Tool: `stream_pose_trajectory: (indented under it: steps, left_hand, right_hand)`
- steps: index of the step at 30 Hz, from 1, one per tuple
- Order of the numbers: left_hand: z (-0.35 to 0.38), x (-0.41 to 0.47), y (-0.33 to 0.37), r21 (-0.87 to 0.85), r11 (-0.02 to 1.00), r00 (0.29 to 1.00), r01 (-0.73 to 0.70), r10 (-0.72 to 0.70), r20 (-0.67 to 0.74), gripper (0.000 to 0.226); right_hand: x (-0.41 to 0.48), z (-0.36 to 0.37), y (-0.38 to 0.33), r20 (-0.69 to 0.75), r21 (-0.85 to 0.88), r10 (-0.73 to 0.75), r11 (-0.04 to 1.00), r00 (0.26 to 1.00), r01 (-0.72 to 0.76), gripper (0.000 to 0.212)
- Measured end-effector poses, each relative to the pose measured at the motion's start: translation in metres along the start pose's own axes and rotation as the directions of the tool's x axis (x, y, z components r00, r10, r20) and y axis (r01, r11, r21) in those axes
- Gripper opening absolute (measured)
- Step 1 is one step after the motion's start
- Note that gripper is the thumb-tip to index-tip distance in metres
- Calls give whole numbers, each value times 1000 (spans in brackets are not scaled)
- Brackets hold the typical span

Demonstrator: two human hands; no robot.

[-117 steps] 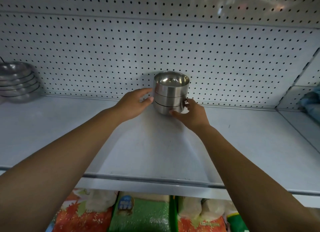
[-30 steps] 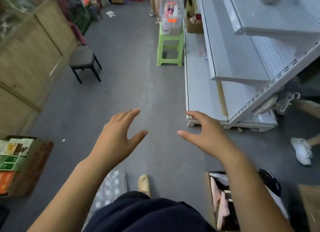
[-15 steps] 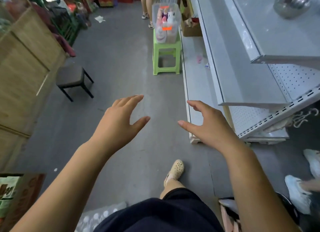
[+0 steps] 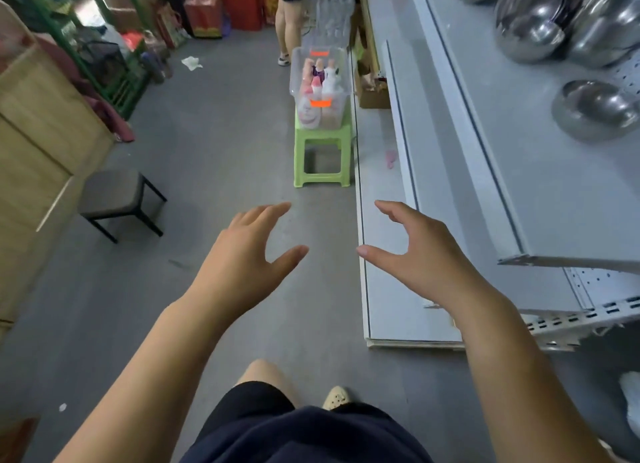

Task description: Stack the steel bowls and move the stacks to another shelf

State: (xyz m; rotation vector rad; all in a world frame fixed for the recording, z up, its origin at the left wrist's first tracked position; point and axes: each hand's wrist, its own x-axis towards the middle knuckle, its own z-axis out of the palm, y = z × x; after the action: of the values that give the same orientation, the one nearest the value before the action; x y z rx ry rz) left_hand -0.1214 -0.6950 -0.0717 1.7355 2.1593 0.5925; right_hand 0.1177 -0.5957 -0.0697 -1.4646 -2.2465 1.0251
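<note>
left grip (image 4: 239,265) and right grip (image 4: 426,258) both spread apart, empty; steel bowls (image 4: 526,29) on the shelf (image 4: 536,185), well up-right of right grip

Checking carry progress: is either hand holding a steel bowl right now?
No: the left hand and right hand hover open above the floor, while the steel bowls sit on the shelf.

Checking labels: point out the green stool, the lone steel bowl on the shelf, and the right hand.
green stool (image 4: 322,137), head view, front edge of seat
lone steel bowl (image 4: 595,111), head view, middle of its body
right hand (image 4: 426,254), head view, back of hand
</note>
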Motion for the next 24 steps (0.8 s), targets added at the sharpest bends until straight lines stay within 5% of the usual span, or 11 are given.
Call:
stream_pose_trajectory:
  steps: [6, 13, 24]
  left_hand:
    - [3, 96, -8, 6, 996, 995, -85, 85, 50, 76]
    - [-8, 242, -15, -70, 942, 935, -328, 334, 120, 76]
    - [4, 402, 15, -190, 772, 738, -606, 635, 229, 71]
  right_hand:
    - [64, -17, 2, -48, -21, 45, 999, 998, -46, 80]
    - [142, -37, -17, -273, 93, 196, 980, 942, -177, 78]
    - [202, -60, -8, -630, 379, 490, 871, 602, -312, 71]
